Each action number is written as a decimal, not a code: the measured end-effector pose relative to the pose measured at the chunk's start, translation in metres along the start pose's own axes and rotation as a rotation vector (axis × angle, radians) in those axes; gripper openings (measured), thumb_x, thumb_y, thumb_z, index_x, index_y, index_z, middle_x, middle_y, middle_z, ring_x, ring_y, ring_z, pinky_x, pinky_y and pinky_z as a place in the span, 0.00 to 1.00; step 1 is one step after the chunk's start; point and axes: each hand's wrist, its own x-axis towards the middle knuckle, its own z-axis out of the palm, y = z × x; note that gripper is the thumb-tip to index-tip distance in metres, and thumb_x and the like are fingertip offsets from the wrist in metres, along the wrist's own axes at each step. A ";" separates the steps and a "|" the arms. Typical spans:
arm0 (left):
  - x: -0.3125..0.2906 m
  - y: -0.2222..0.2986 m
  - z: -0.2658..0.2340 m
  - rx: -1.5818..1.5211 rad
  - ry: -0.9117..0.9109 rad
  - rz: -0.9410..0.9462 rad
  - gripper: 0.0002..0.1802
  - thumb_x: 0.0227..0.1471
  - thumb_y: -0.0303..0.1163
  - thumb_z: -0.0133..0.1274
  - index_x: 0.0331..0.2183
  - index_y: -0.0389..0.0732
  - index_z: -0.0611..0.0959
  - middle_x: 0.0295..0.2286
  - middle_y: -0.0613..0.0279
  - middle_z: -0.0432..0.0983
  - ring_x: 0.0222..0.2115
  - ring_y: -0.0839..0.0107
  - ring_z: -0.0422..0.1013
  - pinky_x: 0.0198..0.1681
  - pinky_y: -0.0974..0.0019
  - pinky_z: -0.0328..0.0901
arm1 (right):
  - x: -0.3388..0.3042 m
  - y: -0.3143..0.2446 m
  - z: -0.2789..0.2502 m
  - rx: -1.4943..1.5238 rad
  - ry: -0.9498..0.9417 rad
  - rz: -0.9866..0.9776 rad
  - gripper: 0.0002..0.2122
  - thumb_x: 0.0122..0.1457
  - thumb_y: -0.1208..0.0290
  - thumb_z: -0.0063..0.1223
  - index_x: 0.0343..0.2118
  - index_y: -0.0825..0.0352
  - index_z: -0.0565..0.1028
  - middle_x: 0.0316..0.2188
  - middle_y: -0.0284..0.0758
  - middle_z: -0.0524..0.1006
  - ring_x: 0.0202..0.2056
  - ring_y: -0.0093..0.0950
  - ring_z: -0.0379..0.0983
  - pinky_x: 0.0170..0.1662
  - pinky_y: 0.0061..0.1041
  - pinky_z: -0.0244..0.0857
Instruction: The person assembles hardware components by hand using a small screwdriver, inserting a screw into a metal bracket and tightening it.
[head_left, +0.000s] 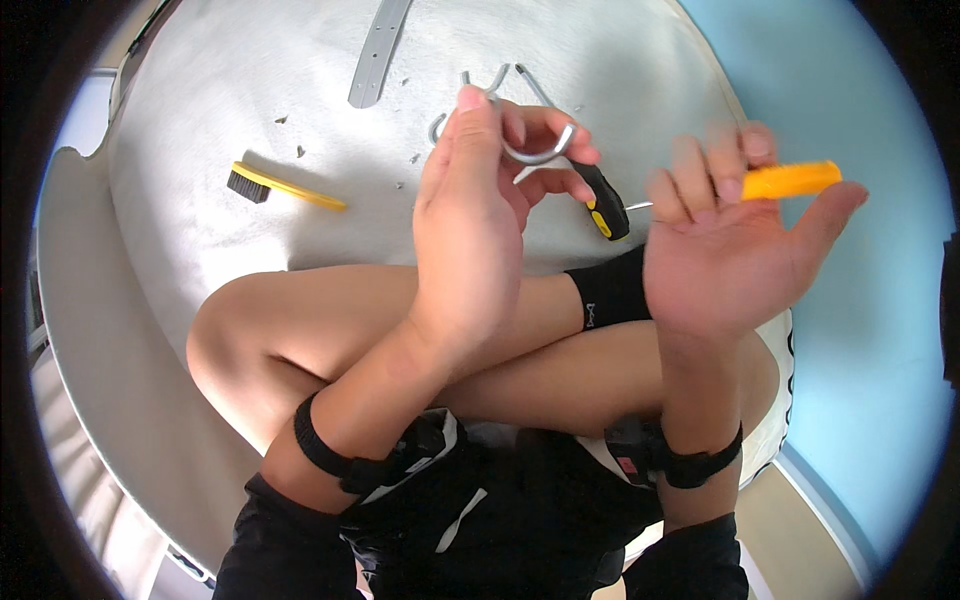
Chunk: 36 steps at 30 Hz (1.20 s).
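Raised above the cloth, my left hand point(465, 200) pinches a silvery metal hook point(540, 155) with several curved prongs. Its middle is covered by the thumb and fingers. To the right, my right hand point(720, 235) is palm up, its fingers curled and smeared by motion. Across those fingers lies a tool with a yellow-orange handle point(795, 180); a thin metal shaft shows on the hand's left side, so it looks like a screwdriver. Its thumb points away from the handle. Behind and between the hands rests a black-and-yellow screwdriver point(605, 205), its shaft pointing away from me.
A grey metal strip with holes point(378, 60) lies at the far side. At left is a yellow-handled brush with dark bristles point(250, 185). Small dark bits are scattered on the pale cloth point(370, 225). My crossed legs point(320, 310) are in front; a blue wall point(850, 300) rises at right.
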 end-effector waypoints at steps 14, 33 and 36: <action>0.015 -0.013 -0.010 0.102 0.117 0.023 0.18 0.60 0.43 0.31 0.23 0.44 0.65 0.33 0.60 0.66 0.42 0.64 0.62 0.43 0.58 0.58 | 0.020 0.010 -0.002 0.073 -0.062 0.081 0.25 0.57 0.41 0.27 0.16 0.60 0.57 0.14 0.27 0.54 0.17 0.20 0.43 0.23 0.21 0.40; 0.003 -0.002 0.002 -0.089 -0.025 -0.305 0.17 0.56 0.39 0.35 0.18 0.46 0.58 0.14 0.72 0.46 0.14 0.79 0.44 0.17 0.74 0.43 | 0.008 -0.010 -0.016 0.131 -0.305 0.066 0.19 0.51 0.53 0.34 0.12 0.59 0.51 0.11 0.26 0.53 0.15 0.21 0.45 0.21 0.22 0.39; 0.003 -0.004 0.004 -0.056 -0.061 -0.324 0.18 0.56 0.41 0.34 0.17 0.46 0.57 0.13 0.71 0.46 0.14 0.78 0.43 0.18 0.73 0.43 | 0.007 -0.011 -0.013 0.099 -0.357 0.020 0.18 0.49 0.52 0.34 0.12 0.59 0.51 0.11 0.26 0.53 0.15 0.21 0.45 0.21 0.22 0.39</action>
